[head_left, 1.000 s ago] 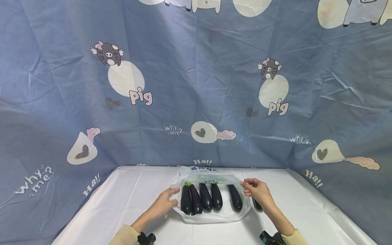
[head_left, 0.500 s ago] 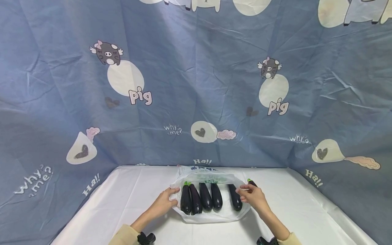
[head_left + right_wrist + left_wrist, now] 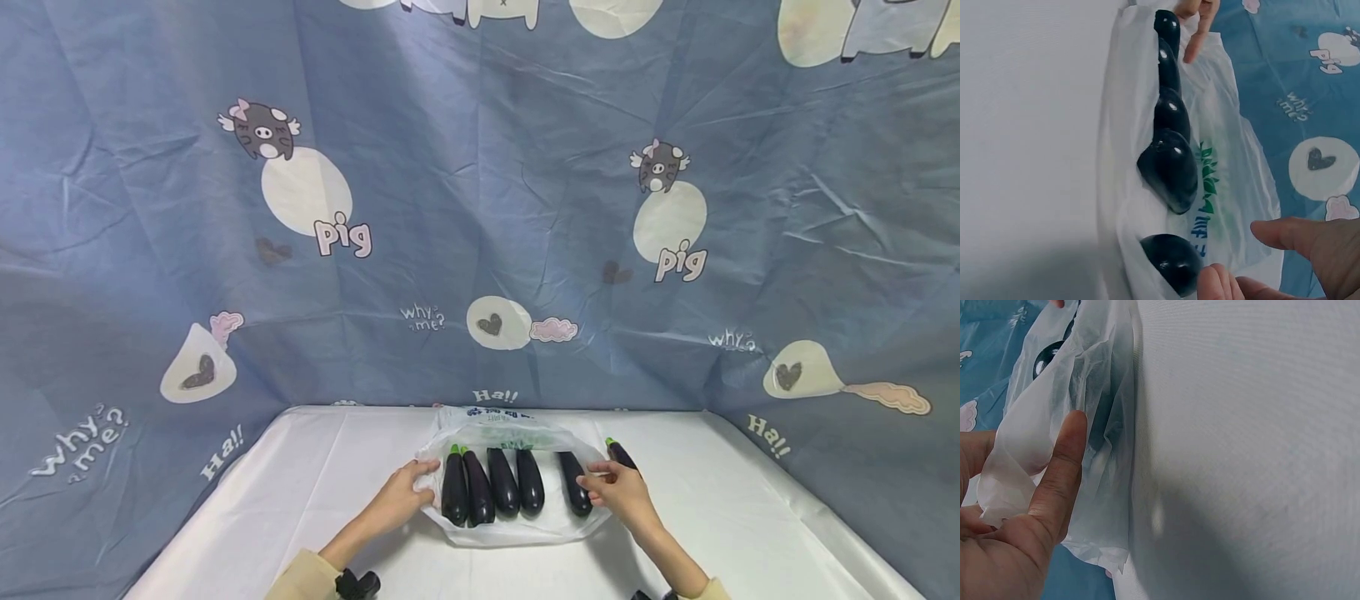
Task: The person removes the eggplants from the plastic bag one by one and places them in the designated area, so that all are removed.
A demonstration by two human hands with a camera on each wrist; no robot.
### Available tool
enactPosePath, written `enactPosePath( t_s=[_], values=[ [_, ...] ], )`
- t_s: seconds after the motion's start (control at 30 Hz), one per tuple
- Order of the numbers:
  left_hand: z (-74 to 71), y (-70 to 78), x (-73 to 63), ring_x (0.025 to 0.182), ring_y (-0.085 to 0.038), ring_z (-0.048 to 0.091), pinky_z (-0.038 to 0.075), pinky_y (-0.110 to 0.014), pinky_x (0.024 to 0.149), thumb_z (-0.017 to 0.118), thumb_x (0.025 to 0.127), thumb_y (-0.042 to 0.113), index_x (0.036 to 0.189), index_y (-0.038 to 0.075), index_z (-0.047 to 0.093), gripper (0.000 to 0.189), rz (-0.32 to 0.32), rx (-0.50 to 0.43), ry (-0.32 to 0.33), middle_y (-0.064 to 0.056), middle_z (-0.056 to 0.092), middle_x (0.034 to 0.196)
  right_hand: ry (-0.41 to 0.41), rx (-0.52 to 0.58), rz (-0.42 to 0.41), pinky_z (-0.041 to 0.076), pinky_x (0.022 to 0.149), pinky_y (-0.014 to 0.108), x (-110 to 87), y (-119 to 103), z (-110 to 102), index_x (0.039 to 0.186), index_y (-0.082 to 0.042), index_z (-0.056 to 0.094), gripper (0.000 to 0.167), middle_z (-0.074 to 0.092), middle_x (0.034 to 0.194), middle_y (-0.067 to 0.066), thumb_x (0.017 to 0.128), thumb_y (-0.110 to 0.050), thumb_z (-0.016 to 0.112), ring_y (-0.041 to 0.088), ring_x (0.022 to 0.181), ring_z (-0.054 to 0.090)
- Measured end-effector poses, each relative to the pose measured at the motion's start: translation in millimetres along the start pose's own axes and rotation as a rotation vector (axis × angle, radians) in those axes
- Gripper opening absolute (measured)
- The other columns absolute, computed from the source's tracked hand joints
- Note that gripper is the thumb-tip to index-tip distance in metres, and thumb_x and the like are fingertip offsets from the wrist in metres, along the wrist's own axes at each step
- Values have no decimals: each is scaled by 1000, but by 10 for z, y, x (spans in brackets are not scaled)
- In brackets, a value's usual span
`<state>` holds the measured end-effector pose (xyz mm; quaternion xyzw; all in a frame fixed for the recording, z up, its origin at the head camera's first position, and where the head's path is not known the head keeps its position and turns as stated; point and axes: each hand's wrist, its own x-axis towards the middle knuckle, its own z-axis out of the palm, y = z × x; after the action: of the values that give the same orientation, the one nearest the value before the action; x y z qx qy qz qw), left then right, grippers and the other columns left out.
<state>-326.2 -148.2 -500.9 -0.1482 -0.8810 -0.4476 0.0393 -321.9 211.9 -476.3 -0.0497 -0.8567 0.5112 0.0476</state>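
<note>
A white translucent plastic bag (image 3: 517, 537) lies with its mouth spread wide. Inside it rest several dark eggplants (image 3: 502, 483) side by side, with a gap before the rightmost eggplant (image 3: 574, 485). At the bag's left edge, my left hand (image 3: 400, 498) pinches the plastic; the left wrist view shows its thumb (image 3: 1063, 469) on the outside of the film. My right hand (image 3: 621, 492) is at the bag's right side, thumb and fingers apart, its fingertips (image 3: 1213, 284) right beside the rightmost eggplant's end. Another eggplant (image 3: 619, 453) lies outside the bag, partly hidden behind my right hand.
A white cloth (image 3: 345, 450) covers the table. Behind it hangs a blue printed curtain (image 3: 420, 275), which also runs along both sides. Green and blue print (image 3: 1207, 181) marks the bag's far side.
My right hand has left the bag's right rim and shifted left over the rightmost eggplant, then slightly back right and down. The green stem of the outside eggplant is now visible. My left hand stays put.
</note>
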Motion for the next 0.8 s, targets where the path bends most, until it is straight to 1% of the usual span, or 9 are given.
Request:
enactPosePath(
  t_s=[0.23, 0.53, 0.7, 0.8],
  values=[
    [-4, 14, -2, 133, -50, 38, 30, -63, 108, 61, 73, 4, 127, -6, 58, 56, 0, -1, 1, -26, 55, 133, 23, -122, -47, 52, 57, 25, -42, 77, 39, 111, 3, 66, 43, 69, 77, 3, 78, -23, 77, 16, 62, 68],
    [18, -20, -3, 134, -49, 38, 29, -62, 109, 61, 73, 4, 128, -6, 57, 56, -10, -5, -11, -25, 55, 134, 58, -180, -92, 50, 52, 22, -62, 142, 92, 107, 2, 67, 41, 65, 73, 0, 74, -20, 79, 9, 57, 62],
    [13, -15, 5, 135, -51, 36, 28, -63, 109, 61, 73, 5, 128, -5, 57, 56, -22, -11, -5, -26, 54, 135, 72, -202, -116, 47, 52, 22, -50, 149, 99, 106, 2, 68, 40, 65, 74, 0, 73, -18, 79, 8, 59, 62],
    [14, -15, 7, 135, -52, 34, 27, -64, 109, 61, 73, 5, 128, -5, 58, 56, -22, -6, -3, -26, 54, 135, 87, -247, -134, 47, 55, 24, -46, 167, 94, 104, 2, 69, 40, 66, 75, 0, 71, -18, 80, 9, 64, 62]
  ],
)
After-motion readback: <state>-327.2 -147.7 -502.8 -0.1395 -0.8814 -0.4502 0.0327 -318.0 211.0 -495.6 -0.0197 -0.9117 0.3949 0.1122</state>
